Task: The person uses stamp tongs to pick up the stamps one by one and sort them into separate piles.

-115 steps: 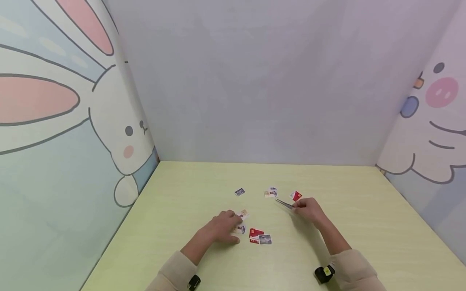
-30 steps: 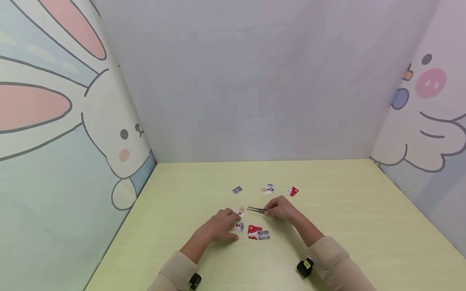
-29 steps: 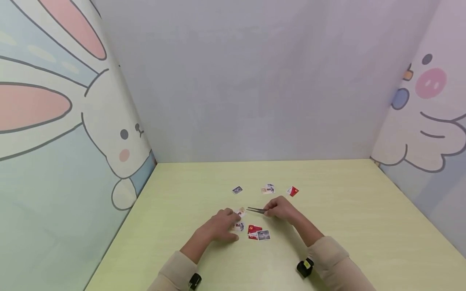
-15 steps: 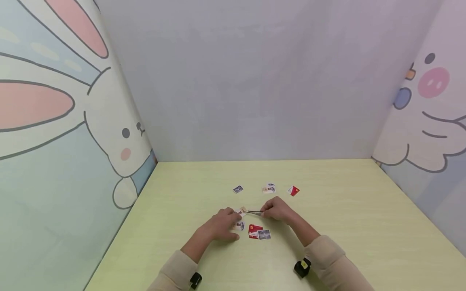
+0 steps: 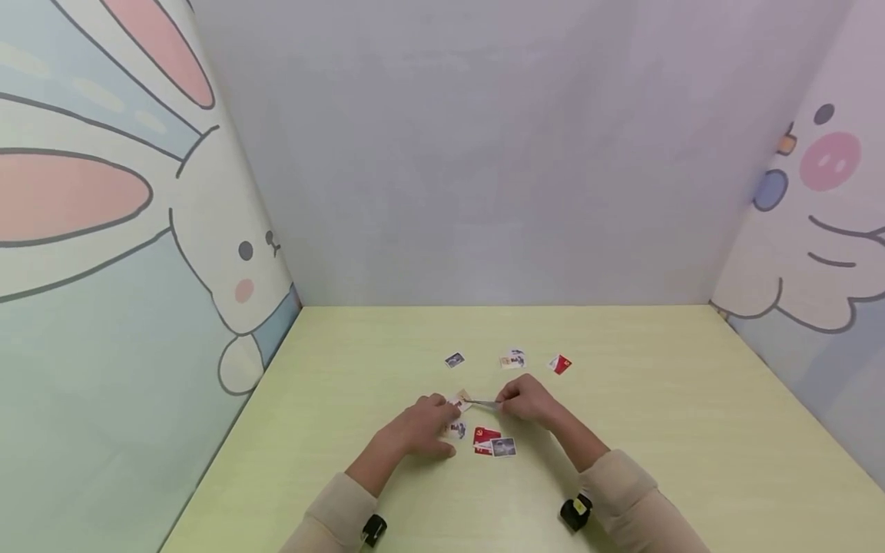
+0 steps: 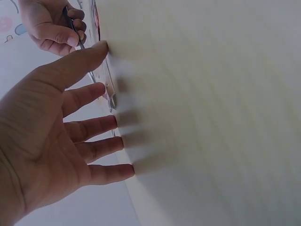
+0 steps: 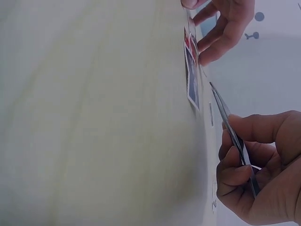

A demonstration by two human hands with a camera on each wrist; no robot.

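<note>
While the pale printed paper [image 5: 462, 399] is lying on the bench [image 5: 622, 346], partly hidden by your left hand [image 5: 418, 428], your tweezers [image 5: 484, 404] are reaching over its right side; whether their tips are gripping it cannot be told. Your right hand [image 5: 524, 398] is pinching the tweezers, probably well back so your fingers are clearing the paper. Your left hand is resting straight, spread fingertips down, presumably steadying things, and partly covering a second pale paper [image 5: 459, 430]. Right of that, a grey picture [image 5: 503, 448] is overlapping red papers [image 5: 487, 435]. Farther off, a dark picture [image 5: 454, 359], a pale cluster [image 5: 513, 359] and a red-and-white piece [image 5: 560, 364] are sitting well spaced, seemingly to keep them distinct.
</note>
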